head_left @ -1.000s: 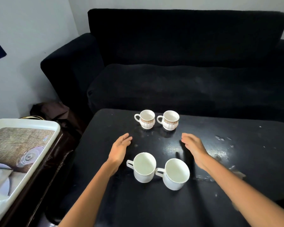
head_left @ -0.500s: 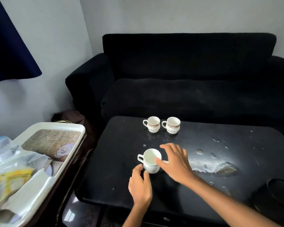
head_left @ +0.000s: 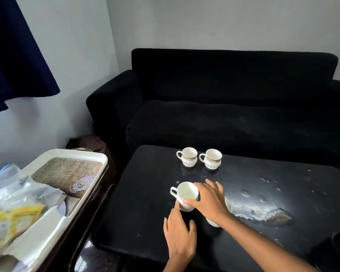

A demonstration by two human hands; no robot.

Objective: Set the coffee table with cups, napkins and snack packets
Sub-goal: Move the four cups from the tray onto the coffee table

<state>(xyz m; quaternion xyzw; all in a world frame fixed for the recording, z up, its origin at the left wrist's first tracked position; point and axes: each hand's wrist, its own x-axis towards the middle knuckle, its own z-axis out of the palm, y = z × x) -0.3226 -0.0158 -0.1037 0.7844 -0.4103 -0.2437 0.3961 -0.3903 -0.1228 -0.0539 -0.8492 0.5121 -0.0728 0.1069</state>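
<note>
Two small patterned cups [head_left: 188, 156] [head_left: 212, 158] stand side by side at the far edge of the black coffee table [head_left: 141, 213]. A plain white cup [head_left: 185, 195] stands nearer, handle to the left. My right hand [head_left: 209, 201] rests against its right side, thumb on the wall, and covers most of a second white cup [head_left: 227, 205]. My left hand [head_left: 180, 234] lies flat on the table just below, its index fingertip touching the cup's base. Yellow snack packets [head_left: 14, 218] in clear plastic lie in the white tray [head_left: 67, 214] at left.
A black sofa [head_left: 234, 107] runs behind the table. The tray sits on a dark side table at the left with a woven-pattern mat inside. A dark curtain [head_left: 12, 55] hangs at upper left. Scuffed patches mark the table's right half.
The view has swung left and pulled back. Both hands moved from beside the near cups onto them; the right hand now covers the right white cup and touches the left one.
</note>
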